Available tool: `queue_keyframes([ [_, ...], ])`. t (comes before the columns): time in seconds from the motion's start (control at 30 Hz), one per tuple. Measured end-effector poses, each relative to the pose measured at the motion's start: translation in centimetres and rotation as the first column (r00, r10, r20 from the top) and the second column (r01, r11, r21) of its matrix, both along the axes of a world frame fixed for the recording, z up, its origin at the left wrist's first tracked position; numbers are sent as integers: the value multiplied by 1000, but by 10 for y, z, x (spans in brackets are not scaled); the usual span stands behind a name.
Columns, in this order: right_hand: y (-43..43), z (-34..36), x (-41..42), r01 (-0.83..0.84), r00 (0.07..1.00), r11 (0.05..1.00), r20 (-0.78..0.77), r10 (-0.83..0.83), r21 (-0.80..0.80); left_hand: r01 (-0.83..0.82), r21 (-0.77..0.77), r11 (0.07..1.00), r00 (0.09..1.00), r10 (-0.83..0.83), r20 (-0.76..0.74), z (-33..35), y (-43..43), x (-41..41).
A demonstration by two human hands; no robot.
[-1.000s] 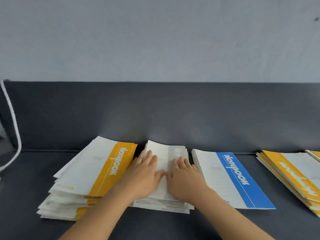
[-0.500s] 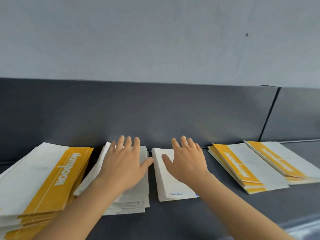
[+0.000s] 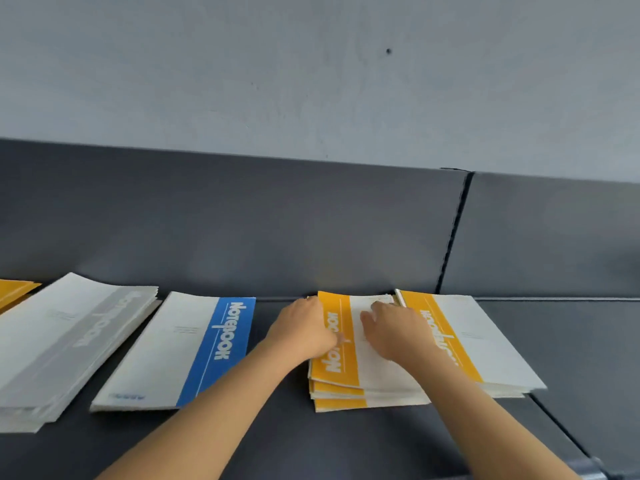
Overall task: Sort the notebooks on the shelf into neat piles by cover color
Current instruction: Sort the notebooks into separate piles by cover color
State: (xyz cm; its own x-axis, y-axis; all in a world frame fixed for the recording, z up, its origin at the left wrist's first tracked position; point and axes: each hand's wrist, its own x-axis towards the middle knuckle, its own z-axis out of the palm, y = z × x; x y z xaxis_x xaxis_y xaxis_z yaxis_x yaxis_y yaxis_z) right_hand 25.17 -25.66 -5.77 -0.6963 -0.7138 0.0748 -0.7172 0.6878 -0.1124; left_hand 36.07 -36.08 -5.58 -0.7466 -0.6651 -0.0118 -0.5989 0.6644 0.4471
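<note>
Hands, observed from my station: both are on the middle yellow pile (image 3: pixel 337 370), which lies on the dark shelf (image 3: pixel 381 441) right of centre.

Left hand (image 3: pixel 304 329): set against the pile's left (spine) edge. The thumb lies on the yellow band of the top cover. The fingers bend down over the edge towards the far corner, so the hand holds the pile at that side. Whether the fingertips reach under the covers I cannot tell.

Right hand (image 3: pixel 398 332): lies palm down on the white part of the top cover. Its fingers are only slightly bent and point towards the back panel (image 3: pixel 242 220). It presses on the cover and grips nothing.

Position of the notebooks:
- The right yellow pile (image 3: pixel 485 348) touches the middle yellow pile along its right side, and its near corner fans outward.
- The blue notebook (image 3: pixel 194 348) lies flat to the left of the left hand, apart from it.
- The grey pile (image 3: pixel 69 341) lies just beside the blue notebook, further left.
- A yellow corner (image 3: pixel 14 291) shows at the far left edge, partly under the grey pile.
</note>
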Motion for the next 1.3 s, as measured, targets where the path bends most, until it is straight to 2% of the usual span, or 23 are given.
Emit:
queue_keyframes([
  [0.1, 0, -13, -8, -48, 999, 998, -1, 48, -35, -90, 61, 994, 996, 89, 10, -2, -5, -7],
  [0.2, -4, -21, -7, -114, 993, 993, 12, 115, -43, -118, 115, 986, 989, 106, 100, -3, -13, -5],
  [0.33, -4, -25, -5, -186, 982, 982, -4, 186, -40, -159, 281, 947, 985, 134, 106, 1, -27, 8],
  [0.4, -3, -24, -4, -239, 971, 970, -14, 239, -32, -150, 231, 961, 988, 134, 80, 4, -32, 15],
  [0.47, -5, -19, -1, -334, 942, 939, 11, 336, -82, -135, 118, 984, 991, 134, 13, 10, -34, 22],
  [0.6, -25, 11, 21, -574, 815, 787, -65, 575, -226, -15, 64, 998, 967, 31, -254, 36, -40, 41],
  [0.7, -48, 41, 41, -590, 804, 773, -78, 590, -231, 110, 72, 991, 949, -83, -305, 57, -48, 68],
  [0.8, -70, 63, 63, -562, 787, 781, 117, 606, -273, -4, -11, 1000, 946, 0, -325, 71, -64, 97],
  [0.9, -89, 69, 87, -407, 649, 780, 450, 613, -476, -186, -129, 974, 869, 102, -484, 76, -92, 139],
  [0.97, -104, 66, 107, -237, 541, 800, 610, 579, -551, -252, -167, 953, 846, 133, -517, 76, -115, 173],
  [1.03, -124, 61, 137, -58, 418, 812, 725, 548, -580, -293, -184, 938, 884, 192, -427, 76, -137, 210],
  [1.1, -147, 57, 178, 65, 329, 808, 777, 537, -586, -305, -164, 938, 910, 236, -340, 75, -161, 249],
  [1.2, -188, 51, 251, 218, 284, 796, 817, 502, -565, -270, -222, 937, 957, 236, -169, 72, -195, 307],
  [1.3, -229, 50, 322, 311, 276, 765, 824, 496, -564, -218, -170, 961, 975, 207, -82, 69, -229, 362],
])
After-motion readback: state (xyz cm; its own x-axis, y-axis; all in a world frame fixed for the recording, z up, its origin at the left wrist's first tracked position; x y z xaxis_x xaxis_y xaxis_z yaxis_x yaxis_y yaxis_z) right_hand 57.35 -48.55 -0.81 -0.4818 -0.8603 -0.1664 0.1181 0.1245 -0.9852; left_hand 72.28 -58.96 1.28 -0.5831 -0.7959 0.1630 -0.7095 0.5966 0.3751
